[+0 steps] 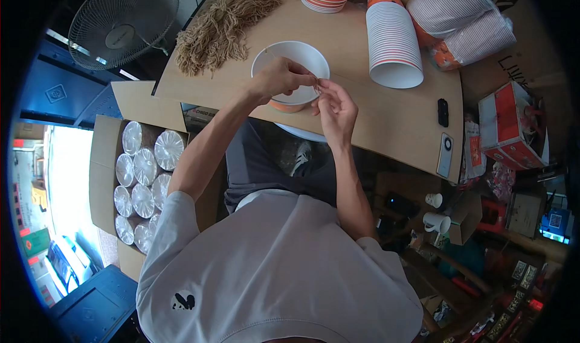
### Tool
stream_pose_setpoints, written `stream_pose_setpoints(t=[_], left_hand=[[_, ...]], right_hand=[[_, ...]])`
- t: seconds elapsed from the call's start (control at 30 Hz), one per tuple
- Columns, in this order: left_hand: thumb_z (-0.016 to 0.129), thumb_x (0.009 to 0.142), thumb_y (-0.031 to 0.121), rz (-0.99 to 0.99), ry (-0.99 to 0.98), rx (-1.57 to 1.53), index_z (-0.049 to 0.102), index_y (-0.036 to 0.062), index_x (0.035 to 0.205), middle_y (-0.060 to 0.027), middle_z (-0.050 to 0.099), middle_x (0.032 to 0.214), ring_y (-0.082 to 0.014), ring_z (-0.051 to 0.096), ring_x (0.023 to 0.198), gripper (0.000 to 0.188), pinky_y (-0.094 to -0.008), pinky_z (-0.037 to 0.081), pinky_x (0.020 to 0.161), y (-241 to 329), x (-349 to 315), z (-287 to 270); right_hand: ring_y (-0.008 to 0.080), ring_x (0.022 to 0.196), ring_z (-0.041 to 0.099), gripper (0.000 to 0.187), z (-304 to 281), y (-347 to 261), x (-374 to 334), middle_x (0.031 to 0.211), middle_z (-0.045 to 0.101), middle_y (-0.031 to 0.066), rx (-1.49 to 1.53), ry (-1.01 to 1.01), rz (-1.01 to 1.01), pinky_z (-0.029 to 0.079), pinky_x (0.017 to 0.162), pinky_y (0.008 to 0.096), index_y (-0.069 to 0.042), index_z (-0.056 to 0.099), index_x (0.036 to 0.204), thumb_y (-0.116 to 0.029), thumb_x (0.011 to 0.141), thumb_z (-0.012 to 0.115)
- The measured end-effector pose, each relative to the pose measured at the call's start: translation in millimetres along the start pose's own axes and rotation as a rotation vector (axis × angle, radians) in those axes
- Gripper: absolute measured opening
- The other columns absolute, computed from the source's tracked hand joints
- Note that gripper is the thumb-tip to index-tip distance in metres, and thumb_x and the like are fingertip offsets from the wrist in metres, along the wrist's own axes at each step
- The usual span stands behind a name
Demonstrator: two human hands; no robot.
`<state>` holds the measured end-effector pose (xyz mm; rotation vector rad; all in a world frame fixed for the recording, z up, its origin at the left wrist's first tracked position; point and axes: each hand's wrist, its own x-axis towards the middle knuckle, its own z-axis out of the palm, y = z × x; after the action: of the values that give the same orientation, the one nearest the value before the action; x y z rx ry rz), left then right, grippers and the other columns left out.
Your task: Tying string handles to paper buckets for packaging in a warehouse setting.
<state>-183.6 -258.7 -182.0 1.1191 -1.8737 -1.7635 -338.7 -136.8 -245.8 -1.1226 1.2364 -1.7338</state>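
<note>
Over a large white paper bucket (291,48) with an orange lower side, my two hands meet fingertip to fingertip. My left hand (281,79) is closed in a pinch above the bucket's opening. My right hand (336,108) is closed too, pinching at the bucket's right rim. Between the fingertips shows a thin brownish string (317,88), small and partly hidden by the fingers. A heap of tan strings (226,28) lies loose on the table, beyond and left of the bucket.
Nested paper buckets (394,41) lie at the right, wrapped stacks (459,23) behind them. A black object (443,112) and a white remote (445,154) lie near the table's right edge. A carton of wrapped cups (144,168) and a fan (121,36) stand left.
</note>
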Motion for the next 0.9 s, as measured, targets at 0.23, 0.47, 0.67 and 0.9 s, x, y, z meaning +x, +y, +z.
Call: stream_pose_setpoints(t=[0.23,0.47,0.67,0.9], left_hand=[[0.082,0.093,0.025,-0.013,-0.027,-0.022,0.081,0.0021,0.109,0.0023,0.068,0.080,-0.0059,0.049,0.064,0.028,-0.0229,0.043,0.057,0.3,-0.5,-1.4],[0.083,0.091,0.023,0.003,0.002,-0.006,0.082,0.0016,0.107,0.0014,0.070,0.080,-0.0059,0.049,0.063,0.026,-0.0227,0.043,0.057,2.0,-3.3,1.1],[0.080,0.092,0.025,0.010,-0.030,-0.022,0.081,0.0018,0.105,0.0016,0.072,0.083,-0.0054,0.050,0.066,0.027,-0.0222,0.044,0.059,-0.4,-1.2,1.9],[0.078,0.093,0.025,0.000,-0.043,-0.009,0.081,0.0022,0.102,0.0021,0.073,0.083,-0.0051,0.050,0.067,0.025,-0.0226,0.044,0.059,-2.5,1.0,0.2]], right_hand=[[0.0096,0.087,0.068,0.030,11.4,-5.5,-1.5,0.112,0.074,0.0108,-0.051,0.054,-0.026,0.056,0.068,0.0233,0.004,0.063,0.125,-0.010,0.100,0.074],[0.0091,0.075,0.067,0.016,11.2,-1.2,-0.1,0.101,0.075,0.0091,-0.092,0.074,-0.039,0.055,0.064,0.0241,0.002,0.062,0.114,-0.012,0.107,0.066],[0.0109,0.069,0.067,0.020,16.1,0.2,3.3,0.091,0.073,0.0069,-0.263,0.091,-0.113,0.055,0.061,0.0261,0.002,0.063,0.113,-0.017,0.111,0.057],[0.0144,0.067,0.071,0.028,14.6,0.3,10.8,0.085,0.073,0.0062,-0.525,0.037,-0.163,0.057,0.060,0.0282,0.002,0.063,0.107,-0.021,0.114,0.051]])
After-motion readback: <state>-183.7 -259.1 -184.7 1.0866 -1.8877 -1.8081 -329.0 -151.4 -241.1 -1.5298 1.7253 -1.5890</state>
